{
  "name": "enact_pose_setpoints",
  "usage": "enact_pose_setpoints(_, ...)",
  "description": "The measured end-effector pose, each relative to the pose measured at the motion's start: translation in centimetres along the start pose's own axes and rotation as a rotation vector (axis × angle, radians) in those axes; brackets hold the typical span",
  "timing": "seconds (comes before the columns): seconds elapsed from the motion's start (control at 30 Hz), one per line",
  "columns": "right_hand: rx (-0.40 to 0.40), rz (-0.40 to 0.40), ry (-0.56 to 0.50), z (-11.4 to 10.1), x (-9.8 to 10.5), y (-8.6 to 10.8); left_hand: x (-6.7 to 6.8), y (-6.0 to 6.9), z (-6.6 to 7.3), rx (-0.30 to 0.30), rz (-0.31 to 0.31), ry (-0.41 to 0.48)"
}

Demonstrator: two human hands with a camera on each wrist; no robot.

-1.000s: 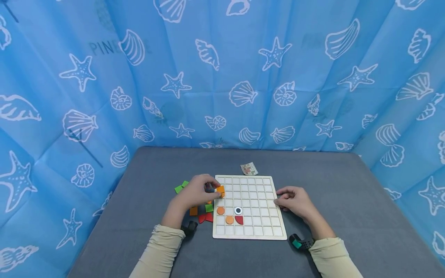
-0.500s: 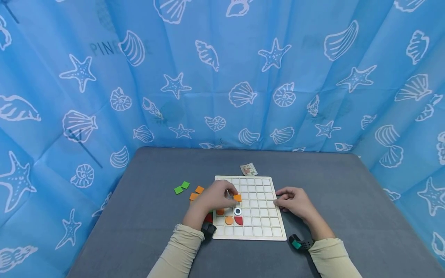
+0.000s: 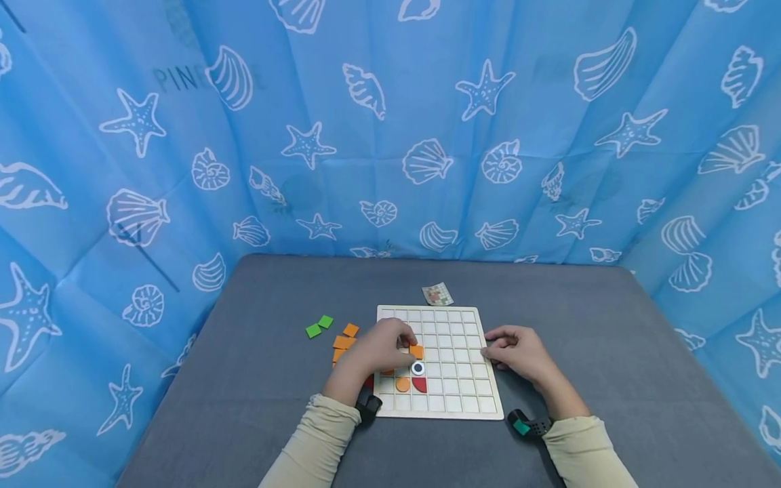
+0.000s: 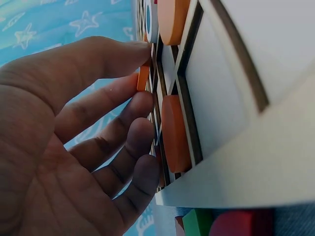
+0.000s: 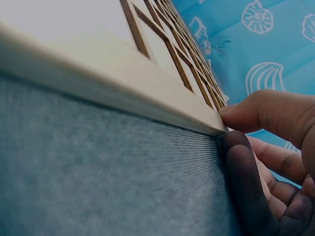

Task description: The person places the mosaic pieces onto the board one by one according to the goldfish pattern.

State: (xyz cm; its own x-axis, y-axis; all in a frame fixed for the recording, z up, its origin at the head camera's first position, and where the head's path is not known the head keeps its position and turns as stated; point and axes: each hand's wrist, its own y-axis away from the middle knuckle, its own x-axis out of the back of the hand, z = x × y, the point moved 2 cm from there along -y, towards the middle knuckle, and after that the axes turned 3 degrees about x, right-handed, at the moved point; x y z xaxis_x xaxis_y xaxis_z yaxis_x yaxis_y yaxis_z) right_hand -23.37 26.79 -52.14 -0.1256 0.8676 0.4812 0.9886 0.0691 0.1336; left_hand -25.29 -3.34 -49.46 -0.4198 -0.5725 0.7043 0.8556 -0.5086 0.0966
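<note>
A pale wooden grid board [image 3: 454, 373] lies on the table between both hands. Over its left part, my left hand [image 3: 379, 349] pinches an orange square tile [image 3: 417, 352] between thumb and fingertip; the left wrist view shows the tile [image 4: 143, 78] edge-on at the grid. Just nearer sits a white disc with a black centre [image 3: 417, 368], then a red quarter-round tile [image 3: 419, 385] beside an orange disc [image 3: 403, 385]. Another orange disc [image 4: 175, 132] is mostly covered by my hand in the head view. My right hand [image 3: 520, 354] grips the board's right edge, thumb on the rim.
Left of the board lie green square tiles [image 3: 314, 331] and several orange tiles [image 3: 350, 330], some red pieces partly behind my left wrist. A small printed card [image 3: 437, 294] lies past the far edge. A blue shell-patterned curtain [image 3: 378, 169] surrounds the grey table [image 3: 256, 379].
My left hand has carried the orange tile rightward from the board's left edge to the cell just beyond the white disc, lowering slightly toward it. The right hand has stayed at the board's edge.
</note>
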Motion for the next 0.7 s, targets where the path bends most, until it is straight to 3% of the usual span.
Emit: enact_pose_setpoints(0.7,0.005,-0.011,-0.007,0.00,0.10,-0.09,-0.29,-0.36,-0.08,0.017,-0.004,-0.004)
